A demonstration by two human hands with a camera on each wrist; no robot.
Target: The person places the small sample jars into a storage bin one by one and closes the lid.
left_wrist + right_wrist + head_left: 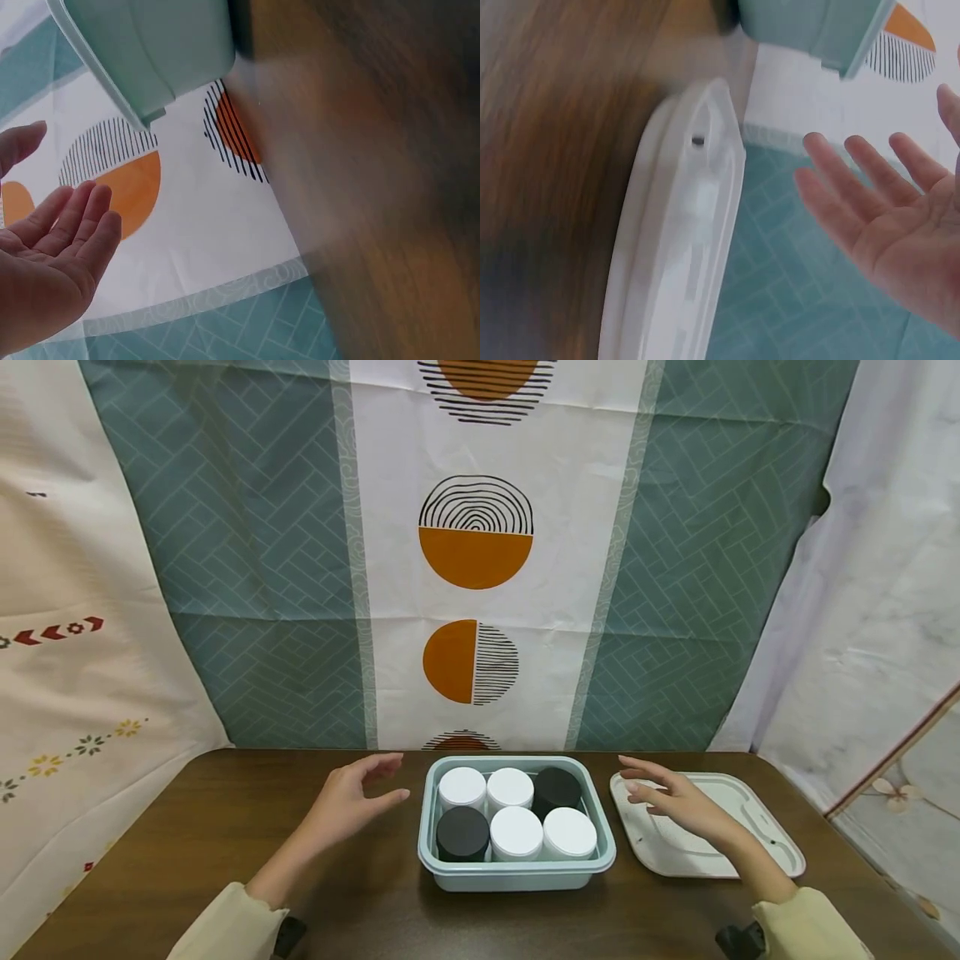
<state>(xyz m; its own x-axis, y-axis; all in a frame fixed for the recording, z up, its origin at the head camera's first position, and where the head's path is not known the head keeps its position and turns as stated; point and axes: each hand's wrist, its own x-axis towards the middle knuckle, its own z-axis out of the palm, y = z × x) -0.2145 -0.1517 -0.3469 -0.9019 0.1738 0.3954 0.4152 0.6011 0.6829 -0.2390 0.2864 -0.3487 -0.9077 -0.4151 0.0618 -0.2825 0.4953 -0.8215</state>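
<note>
A pale blue-green plastic bin [517, 882] stands on the table with several round-lidded jars inside, packed in two rows. White-lidded jars [516, 833] fill most of it; one black-lidded jar [462, 833] is at front left, another black-lidded jar [557, 790] at back right. To the left of the bin my left hand [351, 800] is held in the air, fingers relaxed, palm toward the bin. My right hand [678, 802] hovers over the white lid [738, 810] lying right of the bin, fingers spread loosely. Both wrist views show the palms holding nothing, apart from the bin wall [180, 52].
The dark wooden table [360, 910] reaches back to a hanging cloth [262, 568] with teal and white panels. Light cloths hang at the left [90, 693] and right [862, 610] sides of the table.
</note>
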